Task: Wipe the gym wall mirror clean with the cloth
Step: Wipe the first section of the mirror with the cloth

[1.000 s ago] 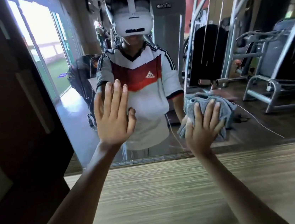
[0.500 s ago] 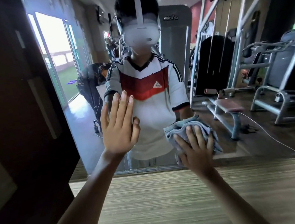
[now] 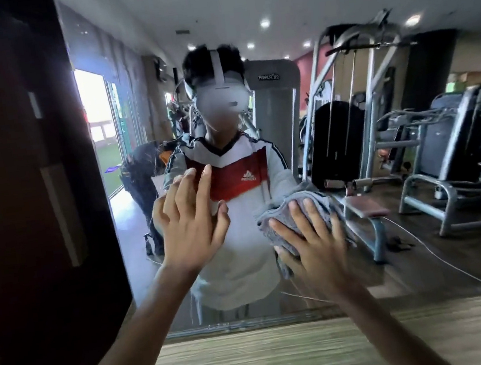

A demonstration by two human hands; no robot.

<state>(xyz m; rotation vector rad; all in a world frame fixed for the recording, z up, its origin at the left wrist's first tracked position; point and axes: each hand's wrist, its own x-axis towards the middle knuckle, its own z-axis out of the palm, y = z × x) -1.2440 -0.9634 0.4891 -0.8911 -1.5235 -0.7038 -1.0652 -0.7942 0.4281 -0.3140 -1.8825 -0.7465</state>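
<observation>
The right hand (image 3: 314, 252) lies flat on the grey cloth (image 3: 316, 195), fingers spread wide, and pushes it onto the mirror (image 3: 423, 250). The cloth sits under the palm and peeks out above the fingertips. Just left of that hand, the left hand (image 3: 187, 231) is up with straight fingers and holds nothing.

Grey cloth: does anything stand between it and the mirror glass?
Nothing visible does. The right hand presses the grey terry cloth straight against the large wall mirror; the left hand is apart, further left.
</observation>
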